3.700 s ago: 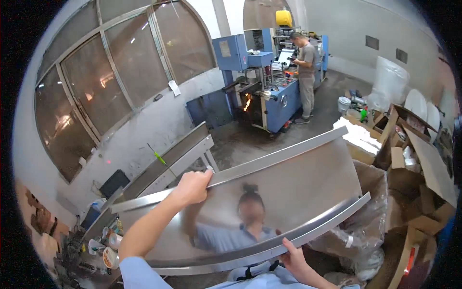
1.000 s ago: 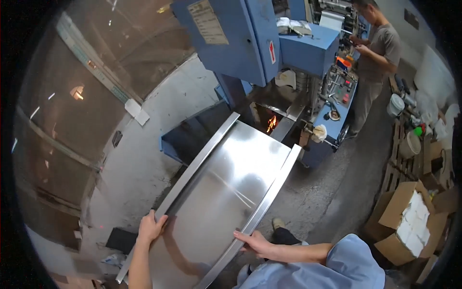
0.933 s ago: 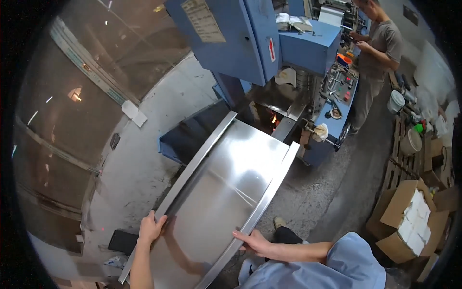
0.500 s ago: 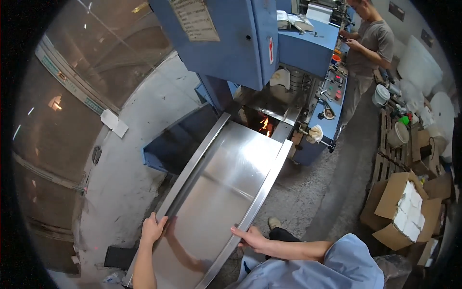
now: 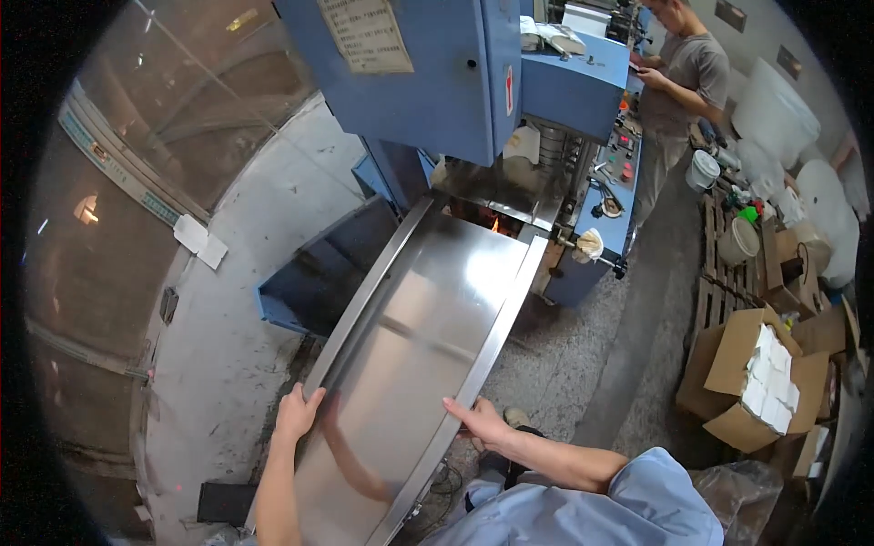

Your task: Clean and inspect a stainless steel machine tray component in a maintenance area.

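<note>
A long, shiny metal tray (image 5: 410, 364) with raised side rails slants from beside me up to the blue machine (image 5: 410, 91). My left hand (image 5: 296, 414) is closed over its left rail, thumb on the inner side. Further along the right rail my right hand (image 5: 480, 423) grips the edge, thumb on top and fingers underneath, partly hidden. At the tray's far end a small flame (image 5: 495, 224) shows in the dark opening of the machine. The tray's far edge lies close to that opening; whether it touches the machine I cannot tell.
A blue side panel (image 5: 328, 259) stands left of the tray. Right of it are a control panel (image 5: 605, 182) with knobs and tools, and a co-worker (image 5: 687, 73) standing behind. Cardboard boxes (image 5: 728, 382), a pallet (image 5: 715, 300) and buckets (image 5: 703, 170) line the right side.
The tray has moved forward toward the machine, with both hands still on its rails. Less of the opening and its flames shows beyond the far edge. The view has shifted slightly.
</note>
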A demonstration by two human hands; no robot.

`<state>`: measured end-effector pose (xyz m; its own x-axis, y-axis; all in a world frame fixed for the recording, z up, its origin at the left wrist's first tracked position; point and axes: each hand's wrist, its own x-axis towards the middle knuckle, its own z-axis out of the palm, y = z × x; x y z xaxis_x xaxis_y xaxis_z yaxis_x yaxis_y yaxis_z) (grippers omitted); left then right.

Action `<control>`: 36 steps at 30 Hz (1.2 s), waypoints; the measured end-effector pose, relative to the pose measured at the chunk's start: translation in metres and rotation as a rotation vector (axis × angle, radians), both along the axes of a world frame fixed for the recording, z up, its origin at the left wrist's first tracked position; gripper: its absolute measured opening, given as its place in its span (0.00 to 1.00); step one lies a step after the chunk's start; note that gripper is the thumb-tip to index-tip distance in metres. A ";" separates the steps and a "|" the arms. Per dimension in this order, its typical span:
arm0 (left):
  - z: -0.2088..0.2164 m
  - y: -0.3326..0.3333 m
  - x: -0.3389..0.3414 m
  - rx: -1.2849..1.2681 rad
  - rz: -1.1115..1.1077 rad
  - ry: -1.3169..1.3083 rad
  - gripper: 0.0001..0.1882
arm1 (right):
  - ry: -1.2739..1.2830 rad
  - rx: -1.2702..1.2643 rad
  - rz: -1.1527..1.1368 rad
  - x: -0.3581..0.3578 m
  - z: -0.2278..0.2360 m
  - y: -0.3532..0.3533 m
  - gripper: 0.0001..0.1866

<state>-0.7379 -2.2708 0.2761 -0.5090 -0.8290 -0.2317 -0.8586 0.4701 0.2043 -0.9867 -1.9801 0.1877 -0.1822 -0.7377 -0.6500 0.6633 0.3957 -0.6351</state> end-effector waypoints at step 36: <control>-0.055 -0.006 -0.041 0.073 0.040 0.065 0.39 | 0.279 0.061 -0.245 -0.031 -0.049 -0.001 0.43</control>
<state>-0.7790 -2.2767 0.2212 -0.4914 -0.8313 -0.2598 -0.8605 0.4174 0.2921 -1.0174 -1.9814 0.1392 -0.5252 -0.6118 -0.5915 0.5479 0.2888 -0.7851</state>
